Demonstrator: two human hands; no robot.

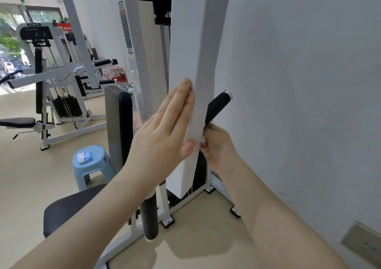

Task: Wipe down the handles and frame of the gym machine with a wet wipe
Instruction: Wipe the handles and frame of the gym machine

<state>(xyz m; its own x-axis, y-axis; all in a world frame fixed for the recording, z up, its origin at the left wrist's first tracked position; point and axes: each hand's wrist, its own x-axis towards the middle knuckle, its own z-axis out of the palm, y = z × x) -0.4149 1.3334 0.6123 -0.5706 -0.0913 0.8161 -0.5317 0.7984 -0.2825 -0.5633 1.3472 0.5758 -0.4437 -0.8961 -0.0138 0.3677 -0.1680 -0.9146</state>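
We press the wet wipe (pixel 193 127) onto the white frame post (pixel 198 62) with flat left hand (pixel 165 128), right hand (pixel 216 145) pinching its far edge: thin, limp, probably slippery, best gripped at edges.

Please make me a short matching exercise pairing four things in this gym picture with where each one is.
Things:
1. wipe
2. left hand
3. packet
4. right hand

Places:
A. on the blue stool
B. flat against the post's left face
C. wrapped round the post
D. behind the post, by the black handle

Pairs: 1-C, 2-B, 3-A, 4-D
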